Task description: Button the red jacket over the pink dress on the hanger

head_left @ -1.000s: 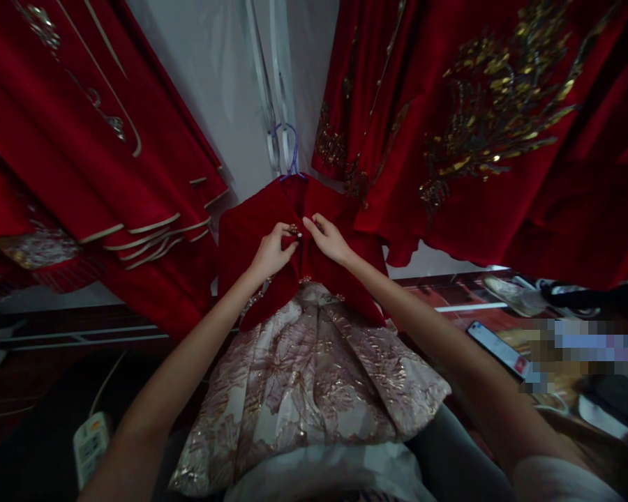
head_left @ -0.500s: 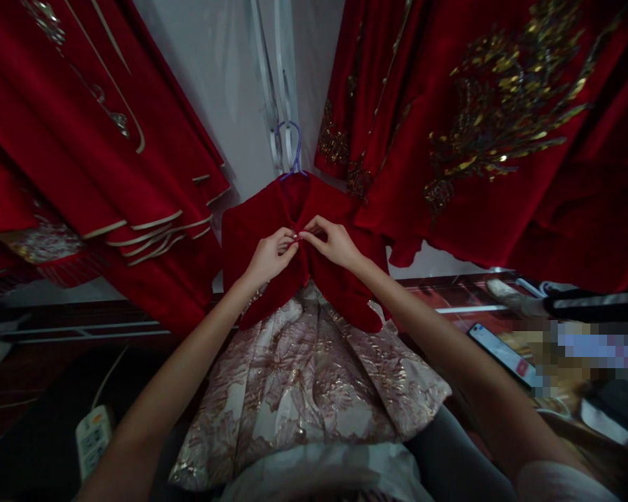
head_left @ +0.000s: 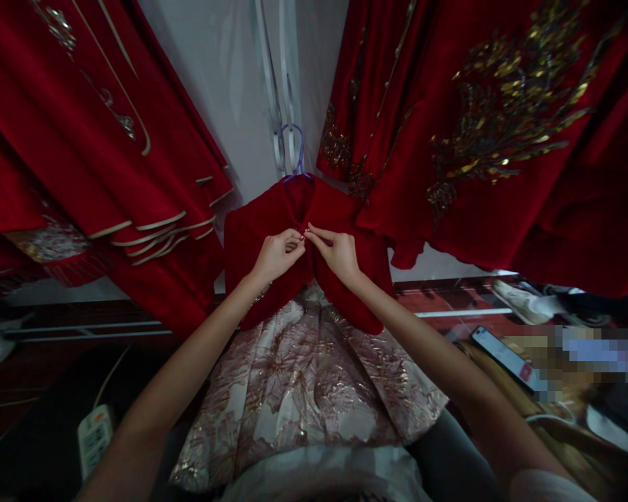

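A short red jacket (head_left: 251, 213) hangs from a purple hanger (head_left: 300, 155) in front of me, its collar at the top. My left hand (head_left: 278, 255) is closed in a pinch at the jacket's front edge, just below the collar. From the other side my right hand (head_left: 340, 255) pinches the same spot, thumb and forefinger nearly touching the left fingertips. Whatever small fastening lies between the fingertips is too small to make out. Under the jacket a pale, shiny floral brocade skirt (head_left: 287, 390) spreads towards me across my lap.
Red garments with pale trim (head_left: 151, 188) hang at the left, and red garments with gold sequins (head_left: 502, 104) at the right. A phone (head_left: 507, 359) lies on a wooden surface at lower right. A power strip (head_left: 95, 439) is at lower left. Another person's shoe (head_left: 518, 300) shows at right.
My right hand has lowered its knuckles and straightened its fingers at the jacket front. The left hand keeps its pinch. At the right, the other person's foot has shifted.
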A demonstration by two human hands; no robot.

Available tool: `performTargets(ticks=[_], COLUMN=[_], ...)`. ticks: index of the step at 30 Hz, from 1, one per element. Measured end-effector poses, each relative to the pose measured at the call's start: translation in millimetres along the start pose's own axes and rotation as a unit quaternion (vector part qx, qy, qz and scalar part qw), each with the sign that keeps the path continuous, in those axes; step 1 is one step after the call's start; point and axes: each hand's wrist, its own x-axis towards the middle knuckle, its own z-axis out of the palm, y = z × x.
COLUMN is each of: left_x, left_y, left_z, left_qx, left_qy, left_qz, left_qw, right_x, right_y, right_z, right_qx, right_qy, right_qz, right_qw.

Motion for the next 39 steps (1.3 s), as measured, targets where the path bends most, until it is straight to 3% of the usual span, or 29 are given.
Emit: performTargets(ticks=[14, 20, 28, 39], left_x=[7, 15, 17, 22], left_y=[12, 19, 28, 27], left_z=[-11, -21, -24, -28], left_qx=[0.047, 0.15, 0.193, 0.279], left_qy=[-0.032, -0.083, -0.103, -0.121], left_qz=[0.005, 0.019, 0.043, 0.089], left_qw=[0.998, 0.985, 0.975, 0.949], right_x=[11, 12, 15, 20], right_y=[2, -3, 7, 1], right_z=[-11, -7, -4, -9], right_qx=[0.128, 0.128, 0.183, 0.161], right_qy=[-0.083, -0.057, -0.065, -0.099], right_qz=[0.044, 0.062, 0.084, 0.082], right_qw=[0.987, 0.988, 0.977, 0.979])
